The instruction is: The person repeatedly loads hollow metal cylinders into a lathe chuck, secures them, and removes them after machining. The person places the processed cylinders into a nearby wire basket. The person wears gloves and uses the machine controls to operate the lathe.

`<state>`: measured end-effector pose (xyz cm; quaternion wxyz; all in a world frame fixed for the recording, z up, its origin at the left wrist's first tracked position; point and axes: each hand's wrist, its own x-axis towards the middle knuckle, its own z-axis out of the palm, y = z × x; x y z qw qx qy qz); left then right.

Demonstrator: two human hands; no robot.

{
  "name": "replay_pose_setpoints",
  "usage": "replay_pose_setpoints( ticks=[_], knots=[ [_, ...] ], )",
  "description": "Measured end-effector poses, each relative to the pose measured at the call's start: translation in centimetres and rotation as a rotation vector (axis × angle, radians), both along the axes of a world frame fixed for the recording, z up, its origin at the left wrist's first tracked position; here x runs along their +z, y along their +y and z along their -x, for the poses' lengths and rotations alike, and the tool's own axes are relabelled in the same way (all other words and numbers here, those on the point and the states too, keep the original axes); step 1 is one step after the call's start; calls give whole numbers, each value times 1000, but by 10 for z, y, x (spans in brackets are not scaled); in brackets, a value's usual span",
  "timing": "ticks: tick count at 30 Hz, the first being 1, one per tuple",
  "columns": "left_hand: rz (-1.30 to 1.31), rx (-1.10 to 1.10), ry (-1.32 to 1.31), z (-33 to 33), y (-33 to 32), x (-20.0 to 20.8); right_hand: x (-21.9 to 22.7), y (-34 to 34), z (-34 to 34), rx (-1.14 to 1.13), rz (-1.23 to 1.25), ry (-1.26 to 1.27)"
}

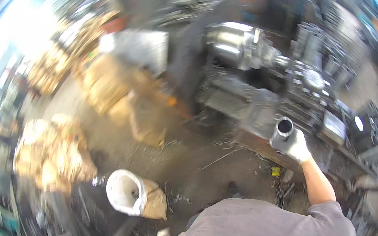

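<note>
**Holding the tube firmly by the lathe**

The right hand, gloved, is holding the tube by the near edge of the lathe; its fingers are wrapping the side, and the open end is facing the camera. Whether tube and lathe are touching, I cannot tell. For good handling, the palm should be supporting the weight, well clear of that edge. The left hand is hanging near the sack; its fingers I cannot judge.
</note>
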<state>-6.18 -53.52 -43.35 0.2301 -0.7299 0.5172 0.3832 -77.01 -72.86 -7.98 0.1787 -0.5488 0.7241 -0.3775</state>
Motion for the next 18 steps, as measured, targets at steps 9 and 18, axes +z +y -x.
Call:
replay_pose_setpoints(
  ticks=[9, 18],
  knots=[
    [535, 1277, 174, 57, 191, 72, -13, -15, -379, 1386, -4, 275],
    [46, 1235, -410, 173, 505, -19, -10, 154, -686, 2431, 132, 127]
  ],
)
